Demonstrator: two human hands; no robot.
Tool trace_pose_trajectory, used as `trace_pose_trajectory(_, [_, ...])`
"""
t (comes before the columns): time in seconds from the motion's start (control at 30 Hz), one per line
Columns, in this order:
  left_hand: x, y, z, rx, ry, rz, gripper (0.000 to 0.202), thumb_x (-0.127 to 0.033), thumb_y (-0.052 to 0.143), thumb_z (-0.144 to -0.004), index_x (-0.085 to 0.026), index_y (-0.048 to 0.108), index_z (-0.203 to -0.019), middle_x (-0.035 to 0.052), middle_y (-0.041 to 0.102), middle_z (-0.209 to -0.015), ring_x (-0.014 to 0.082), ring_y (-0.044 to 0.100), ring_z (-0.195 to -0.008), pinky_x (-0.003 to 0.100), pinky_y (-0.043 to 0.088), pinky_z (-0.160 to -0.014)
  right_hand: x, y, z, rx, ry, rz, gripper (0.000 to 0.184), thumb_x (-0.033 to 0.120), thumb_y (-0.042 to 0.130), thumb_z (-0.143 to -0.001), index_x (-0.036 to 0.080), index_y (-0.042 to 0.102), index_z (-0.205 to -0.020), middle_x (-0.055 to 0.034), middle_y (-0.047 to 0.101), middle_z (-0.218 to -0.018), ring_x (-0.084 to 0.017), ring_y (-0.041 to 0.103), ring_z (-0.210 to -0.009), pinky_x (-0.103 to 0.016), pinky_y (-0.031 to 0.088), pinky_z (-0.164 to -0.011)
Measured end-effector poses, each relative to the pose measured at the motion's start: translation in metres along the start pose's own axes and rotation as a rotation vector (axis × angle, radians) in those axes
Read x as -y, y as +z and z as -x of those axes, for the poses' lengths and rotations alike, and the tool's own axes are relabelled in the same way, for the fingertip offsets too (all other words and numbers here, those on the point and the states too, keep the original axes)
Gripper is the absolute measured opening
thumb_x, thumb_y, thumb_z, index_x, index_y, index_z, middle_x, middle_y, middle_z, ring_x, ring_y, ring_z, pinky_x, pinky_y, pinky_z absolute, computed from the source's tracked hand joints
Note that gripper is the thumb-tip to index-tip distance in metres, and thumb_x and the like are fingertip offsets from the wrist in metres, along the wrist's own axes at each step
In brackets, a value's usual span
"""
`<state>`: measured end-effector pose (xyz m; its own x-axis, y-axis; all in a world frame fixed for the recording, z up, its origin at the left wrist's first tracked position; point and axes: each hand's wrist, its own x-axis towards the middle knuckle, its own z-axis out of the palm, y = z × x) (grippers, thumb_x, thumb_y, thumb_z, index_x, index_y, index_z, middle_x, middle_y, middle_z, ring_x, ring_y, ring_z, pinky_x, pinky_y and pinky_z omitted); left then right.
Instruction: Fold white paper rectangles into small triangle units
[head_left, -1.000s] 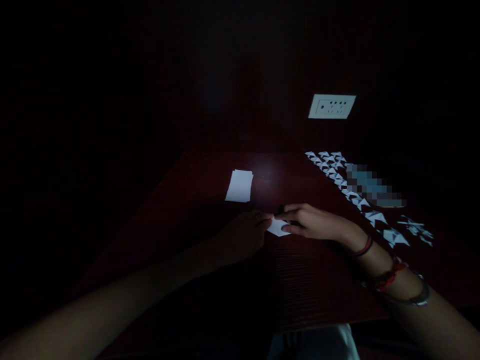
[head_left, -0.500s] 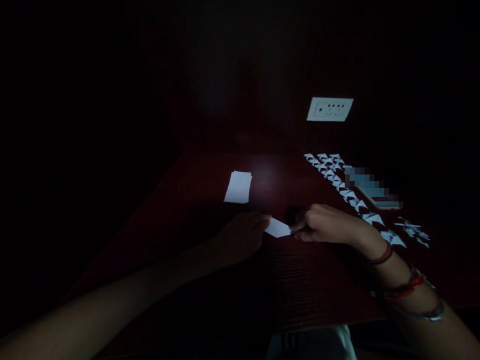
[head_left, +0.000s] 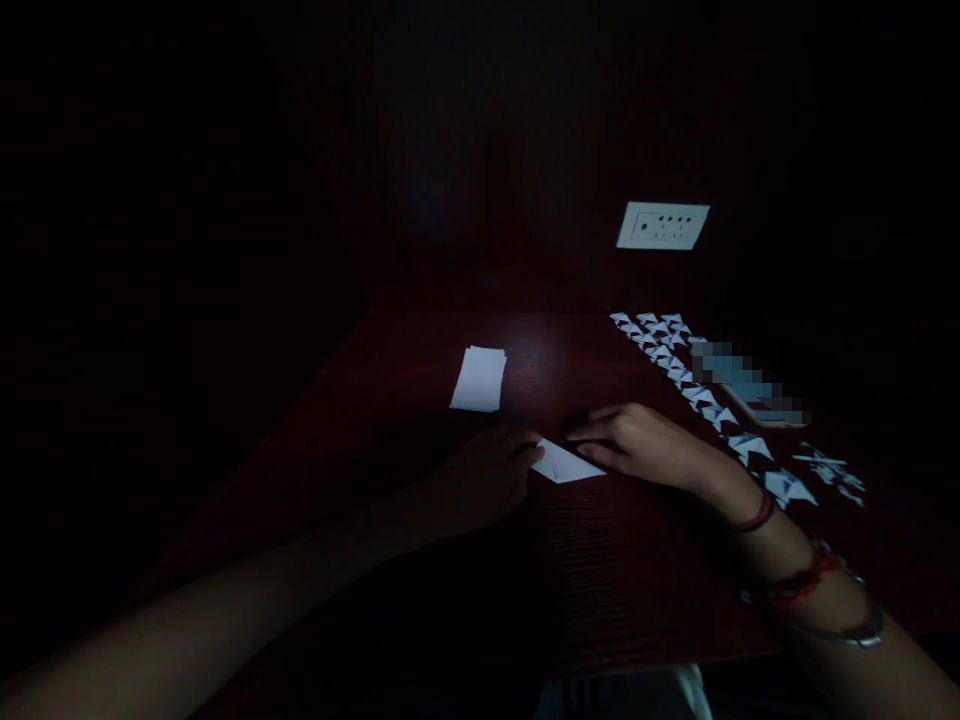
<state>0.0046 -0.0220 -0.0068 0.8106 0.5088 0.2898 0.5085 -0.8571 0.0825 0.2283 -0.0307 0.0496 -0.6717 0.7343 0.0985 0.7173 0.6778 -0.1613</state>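
Paper [head_left: 564, 466]: lying on the table [head_left: 637, 590] between the two hands, part folded by the look of it, with one sharp corner pointing right.
Left hand [head_left: 487, 475]: I see it grasping the left end of the paper, thumb on top.
Right hand [head_left: 649, 445]: released, as far as I can judge from here, fingers loosely spread by the upper right edge; whether the thumb touches the paper I cannot tell.
Folded pieces [head_left: 748, 446]: finished, I would say; they run in rows down the right side of the table, well apart from the paper.
Stack [head_left: 480, 380]: flat sheets beyond the left hand, not yet folded, so I judge there is work left, though I cannot count them.
Phone [head_left: 750, 385]: just right of the rows, blurred out on my feed.
Scraps [head_left: 825, 463]: a small loose heap, nearer than the phone.
Half a second ago: the right hand was pinching the right corner; now that corner lies bare and the fingers have opened above it, while the left hand keeps its end.
Socket [head_left: 664, 226]: slightly lower in my view than then, so I take it the camera has tipped up.
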Motion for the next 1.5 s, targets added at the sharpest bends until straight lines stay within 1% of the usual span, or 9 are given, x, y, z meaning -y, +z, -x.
trace_pose_trajectory(0.07, [0.001,0.001,0.000,-0.009,0.000,0.007,0.034,-0.015,0.036,-0.081,-0.015,0.041,-0.114,0.0062,0.041,-0.119,0.0189,0.037,-0.109,0.036,0.031,-0.093,0.000,0.008,-0.005,-0.012,-0.025,-0.003,0.027,0.020,0.043,-0.081,0.021,0.057,-0.104,-0.0060,0.060,-0.092,-0.015,0.056,-0.082,-0.024,0.041,-0.069])
trace_pose_trajectory(0.2, [0.001,0.002,0.000,-0.013,-0.001,0.001,0.034,-0.015,0.035,-0.081,-0.014,0.041,-0.115,0.0065,0.039,-0.122,0.0189,0.035,-0.111,0.035,0.030,-0.093,-0.004,0.019,-0.011,0.034,-0.071,-0.037,0.028,0.020,0.043,-0.081,0.022,0.056,-0.106,-0.0050,0.059,-0.088,-0.014,0.056,-0.077,-0.024,0.041,-0.069])
trace_pose_trajectory(0.4, [0.001,0.001,0.001,-0.002,0.016,-0.021,0.034,-0.016,0.035,-0.082,-0.014,0.040,-0.116,0.0046,0.040,-0.124,0.0178,0.034,-0.113,0.034,0.028,-0.096,-0.003,0.019,-0.012,0.021,-0.091,-0.089,0.033,0.018,0.043,-0.081,0.021,0.051,-0.113,-0.0070,0.059,-0.097,-0.015,0.056,-0.083,-0.024,0.041,-0.071])
trace_pose_trajectory(0.67, [0.002,-0.001,0.002,0.019,0.030,-0.033,0.039,-0.017,0.036,-0.082,-0.016,0.035,-0.120,0.0053,0.039,-0.125,0.0190,0.034,-0.114,0.037,0.030,-0.094,0.000,0.012,-0.008,0.101,-0.129,-0.083,0.028,0.017,0.044,-0.080,0.020,0.058,-0.103,-0.0052,0.062,-0.094,-0.015,0.057,-0.081,-0.024,0.042,-0.071])
trace_pose_trajectory(0.9, [0.001,-0.003,0.001,0.007,0.003,0.037,0.041,-0.014,0.036,-0.080,-0.017,0.035,-0.121,0.0047,0.040,-0.124,0.0190,0.033,-0.114,0.038,0.028,-0.096,0.002,0.014,-0.007,0.076,-0.102,-0.043,0.031,0.021,0.044,-0.080,0.021,0.055,-0.109,-0.0064,0.060,-0.097,-0.016,0.057,-0.082,-0.026,0.042,-0.069])
trace_pose_trajectory(0.97, [0.001,-0.004,0.000,0.007,0.023,0.055,0.041,-0.013,0.037,-0.079,-0.017,0.036,-0.120,0.0049,0.041,-0.122,0.0185,0.035,-0.112,0.037,0.029,-0.096,0.003,0.014,-0.008,0.078,-0.103,-0.036,0.032,0.022,0.044,-0.080,0.022,0.052,-0.111,-0.0063,0.060,-0.098,-0.016,0.057,-0.082,-0.026,0.042,-0.069])
trace_pose_trajectory(1.07, [0.002,-0.005,-0.001,-0.001,0.063,0.052,0.041,-0.012,0.038,-0.078,-0.017,0.038,-0.119,0.0049,0.038,-0.125,0.0190,0.031,-0.116,0.037,0.028,-0.096,0.003,0.015,-0.009,0.071,-0.101,-0.005,0.032,0.025,0.043,-0.081,0.019,0.052,-0.112,-0.0073,0.060,-0.096,-0.016,0.057,-0.080,-0.026,0.041,-0.068])
trace_pose_trajectory(1.27, [0.001,-0.006,0.000,0.046,0.049,0.005,0.043,-0.013,0.038,-0.079,-0.018,0.036,-0.121,0.0031,0.040,-0.125,0.0194,0.032,-0.115,0.038,0.029,-0.095,0.006,0.015,-0.009,0.047,-0.125,0.037,0.027,0.023,0.042,-0.081,0.019,0.056,-0.105,-0.0068,0.060,-0.092,-0.016,0.056,-0.077,-0.025,0.041,-0.065])
trace_pose_trajectory(1.5, [0.002,0.003,0.002,0.039,0.035,-0.050,0.042,-0.012,0.040,-0.078,-0.018,0.036,-0.120,0.0024,0.040,-0.124,0.0189,0.035,-0.112,0.036,0.028,-0.094,0.007,0.014,-0.010,0.048,-0.142,-0.006,0.023,0.020,0.043,-0.081,0.018,0.059,-0.097,-0.0060,0.061,-0.092,-0.015,0.056,-0.079,-0.024,0.040,-0.067])
